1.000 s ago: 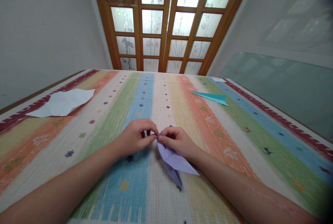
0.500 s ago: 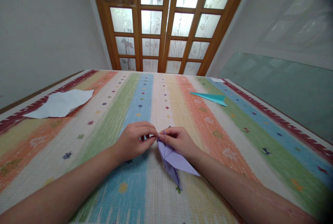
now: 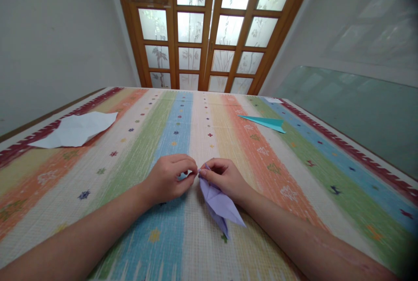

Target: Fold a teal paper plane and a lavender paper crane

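A folded purple paper figure (image 3: pixel 222 205), like an origami crane with pointed flaps, hangs from my right hand (image 3: pixel 225 178) just over the tablecloth. The thumb and fingers of that hand pinch its upper end, hiding part of it. On the left, my left hand (image 3: pixel 173 177) has its thumb and index fingertips pressed together right beside the figure's small upper tip. Whether a bit of paper is between those fingertips is too small to tell. Two long flaps of the figure point down towards me.
The striped tablecloth (image 3: pixel 130 185) covers the table. A white sheet of paper (image 3: pixel 78 129) lies at the left, and a teal paper plane (image 3: pixel 265 122) at the right. A small white paper (image 3: pixel 273 100) lies near the far right edge. Beyond stand wooden glazed doors (image 3: pixel 209 50).
My left fingertips have drawn slightly left, away from the purple figure's tip. The figure has turned a little in my right hand, its right flap swinging down and left.
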A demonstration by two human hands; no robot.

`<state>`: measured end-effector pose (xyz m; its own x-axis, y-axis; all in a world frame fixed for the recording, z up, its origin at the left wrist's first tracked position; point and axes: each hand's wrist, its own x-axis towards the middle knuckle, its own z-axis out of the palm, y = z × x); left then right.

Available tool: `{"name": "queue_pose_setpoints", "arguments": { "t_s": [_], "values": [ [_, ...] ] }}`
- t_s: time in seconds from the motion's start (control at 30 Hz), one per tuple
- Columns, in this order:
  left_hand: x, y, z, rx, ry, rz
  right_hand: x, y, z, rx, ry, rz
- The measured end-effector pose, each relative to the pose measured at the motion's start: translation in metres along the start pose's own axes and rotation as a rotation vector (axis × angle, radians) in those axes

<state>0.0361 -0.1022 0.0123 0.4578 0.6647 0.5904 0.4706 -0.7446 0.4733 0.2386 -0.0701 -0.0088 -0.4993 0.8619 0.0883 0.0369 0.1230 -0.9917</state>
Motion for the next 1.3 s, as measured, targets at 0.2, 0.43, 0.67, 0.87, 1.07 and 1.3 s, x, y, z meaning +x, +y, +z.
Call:
{"name": "queue_pose_setpoints", "arguments": {
  "t_s": [0.2, 0.43, 0.67, 0.87, 1.07, 1.3],
  "values": [
    [0.000, 0.000, 0.006, -0.141, -0.020, -0.242, 0.002, 0.001, 0.000, 0.012, 0.070, -0.019],
    [0.003, 0.002, 0.012, -0.155, 0.015, -0.352, 0.001, -0.002, 0.002, -0.031, 0.069, -0.022],
    [0.004, 0.003, 0.011, -0.211, 0.058, -0.473, 0.001, -0.001, 0.003, -0.046, 0.093, -0.025],
    [0.006, 0.001, 0.015, -0.459, -0.006, -0.714, -0.002, -0.002, 0.007, -0.119, 0.111, -0.050],
    [0.006, -0.012, 0.018, -0.599, 0.063, -0.856, 0.004, 0.003, 0.003, -0.055, 0.172, 0.013],
    [0.001, -0.007, 0.025, -0.646, -0.122, -0.726, 0.005, -0.001, 0.003, 0.069, 0.206, 0.060]
  ]
}}
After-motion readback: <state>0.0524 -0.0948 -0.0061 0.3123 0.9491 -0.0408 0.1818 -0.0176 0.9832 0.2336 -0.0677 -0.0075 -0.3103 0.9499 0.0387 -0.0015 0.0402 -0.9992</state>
